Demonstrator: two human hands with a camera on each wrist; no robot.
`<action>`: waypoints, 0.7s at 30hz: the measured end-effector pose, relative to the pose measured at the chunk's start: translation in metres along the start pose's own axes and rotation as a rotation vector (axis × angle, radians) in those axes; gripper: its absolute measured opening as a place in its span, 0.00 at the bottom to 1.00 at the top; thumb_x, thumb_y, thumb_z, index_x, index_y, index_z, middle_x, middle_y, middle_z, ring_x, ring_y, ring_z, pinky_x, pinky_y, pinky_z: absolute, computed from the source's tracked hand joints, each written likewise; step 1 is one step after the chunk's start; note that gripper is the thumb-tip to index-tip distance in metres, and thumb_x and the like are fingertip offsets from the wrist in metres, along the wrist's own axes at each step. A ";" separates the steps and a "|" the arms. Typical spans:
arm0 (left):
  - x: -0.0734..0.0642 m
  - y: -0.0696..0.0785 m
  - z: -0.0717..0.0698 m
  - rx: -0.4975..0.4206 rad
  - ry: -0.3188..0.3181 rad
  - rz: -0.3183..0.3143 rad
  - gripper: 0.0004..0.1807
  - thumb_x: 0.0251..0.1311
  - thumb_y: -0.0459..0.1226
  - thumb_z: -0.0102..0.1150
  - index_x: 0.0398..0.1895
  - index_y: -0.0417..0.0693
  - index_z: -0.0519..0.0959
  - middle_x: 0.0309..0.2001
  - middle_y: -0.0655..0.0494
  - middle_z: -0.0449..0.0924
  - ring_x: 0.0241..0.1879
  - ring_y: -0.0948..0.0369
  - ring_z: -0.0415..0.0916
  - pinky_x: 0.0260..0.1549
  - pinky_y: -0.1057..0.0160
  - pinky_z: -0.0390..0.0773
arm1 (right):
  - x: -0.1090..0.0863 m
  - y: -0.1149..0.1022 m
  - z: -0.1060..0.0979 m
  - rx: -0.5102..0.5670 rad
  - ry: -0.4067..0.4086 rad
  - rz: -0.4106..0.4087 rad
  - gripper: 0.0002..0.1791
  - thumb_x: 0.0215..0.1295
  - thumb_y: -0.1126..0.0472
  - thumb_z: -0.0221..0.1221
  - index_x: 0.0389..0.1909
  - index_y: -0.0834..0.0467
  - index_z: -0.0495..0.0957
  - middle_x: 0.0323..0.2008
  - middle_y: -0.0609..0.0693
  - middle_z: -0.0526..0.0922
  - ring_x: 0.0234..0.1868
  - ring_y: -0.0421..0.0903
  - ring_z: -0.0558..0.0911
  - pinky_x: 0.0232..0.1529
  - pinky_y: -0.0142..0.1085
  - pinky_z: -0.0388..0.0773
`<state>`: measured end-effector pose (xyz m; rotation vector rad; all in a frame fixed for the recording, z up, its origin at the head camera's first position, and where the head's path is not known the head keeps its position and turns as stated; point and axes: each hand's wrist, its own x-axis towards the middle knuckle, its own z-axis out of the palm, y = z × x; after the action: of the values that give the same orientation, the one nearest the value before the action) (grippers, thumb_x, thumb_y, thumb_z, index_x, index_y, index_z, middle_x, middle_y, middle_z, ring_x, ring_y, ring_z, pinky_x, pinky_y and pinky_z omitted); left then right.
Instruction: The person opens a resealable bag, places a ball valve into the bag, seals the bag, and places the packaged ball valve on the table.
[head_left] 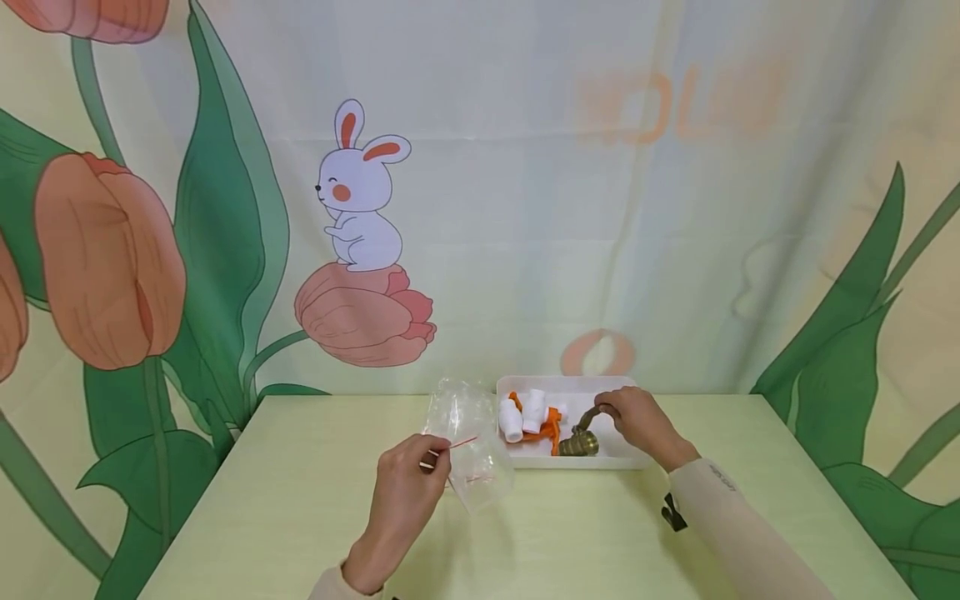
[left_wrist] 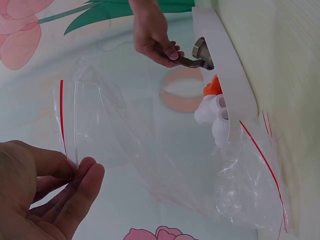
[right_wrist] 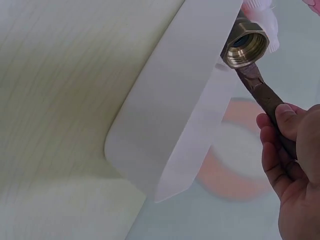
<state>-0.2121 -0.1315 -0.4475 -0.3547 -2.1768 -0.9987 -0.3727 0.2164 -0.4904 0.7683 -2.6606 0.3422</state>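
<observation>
My left hand [head_left: 405, 487] pinches the edge of a clear zip bag [left_wrist: 92, 117] with a red seal line, between thumb and fingertips. The bag hangs limp with nothing inside. In my right hand [head_left: 647, 427] is the lever handle of a brass ball valve [head_left: 579, 444], its threaded, hex-edged opening [right_wrist: 245, 49] showing in the right wrist view. The valve is inside the white plastic tray [head_left: 615, 462], close to the front wall. Beside it, on the left, lie white plastic valves [head_left: 533, 411] with orange handles [head_left: 552, 429].
More clear zip bags [head_left: 457, 406] with red seal lines lie on the table [head_left: 300, 500], left of the tray. A printed cloth backdrop [head_left: 487, 208] stands right behind the table's back edge.
</observation>
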 end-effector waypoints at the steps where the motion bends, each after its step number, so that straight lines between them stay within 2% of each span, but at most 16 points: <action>1: 0.000 0.000 0.000 0.000 0.000 0.001 0.08 0.48 0.22 0.65 0.26 0.42 0.84 0.25 0.54 0.85 0.21 0.66 0.81 0.18 0.79 0.75 | 0.000 -0.001 -0.001 -0.005 0.003 0.002 0.04 0.64 0.66 0.62 0.34 0.54 0.84 0.31 0.48 0.87 0.32 0.47 0.82 0.40 0.45 0.81; 7: 0.000 -0.001 0.001 -0.002 -0.003 -0.006 0.08 0.48 0.22 0.65 0.27 0.42 0.84 0.26 0.53 0.85 0.21 0.65 0.81 0.18 0.79 0.75 | 0.001 -0.005 -0.007 -0.021 0.031 0.026 0.04 0.64 0.66 0.62 0.36 0.55 0.84 0.31 0.50 0.88 0.32 0.47 0.82 0.39 0.45 0.81; 11: 0.001 -0.001 0.001 -0.006 -0.011 -0.018 0.07 0.49 0.22 0.65 0.28 0.42 0.84 0.26 0.53 0.85 0.21 0.65 0.82 0.18 0.79 0.75 | 0.003 -0.010 -0.016 -0.031 0.082 0.000 0.04 0.64 0.66 0.62 0.36 0.55 0.84 0.30 0.49 0.87 0.29 0.47 0.81 0.36 0.45 0.80; 15: 0.001 0.000 0.001 -0.003 -0.011 -0.017 0.07 0.49 0.23 0.65 0.28 0.41 0.84 0.26 0.53 0.85 0.22 0.64 0.82 0.19 0.78 0.75 | 0.005 -0.016 -0.029 -0.050 0.119 -0.009 0.04 0.65 0.65 0.62 0.37 0.54 0.84 0.27 0.48 0.85 0.26 0.46 0.78 0.32 0.42 0.78; 21: 0.001 0.000 0.002 0.013 -0.006 -0.015 0.07 0.49 0.23 0.65 0.28 0.42 0.84 0.26 0.53 0.85 0.22 0.64 0.82 0.20 0.77 0.76 | 0.004 -0.031 -0.053 -0.042 0.203 -0.015 0.05 0.64 0.65 0.62 0.38 0.56 0.84 0.29 0.49 0.86 0.28 0.46 0.79 0.31 0.41 0.78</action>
<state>-0.2136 -0.1304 -0.4480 -0.3361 -2.1935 -0.9927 -0.3449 0.2066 -0.4361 0.7013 -2.4630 0.3398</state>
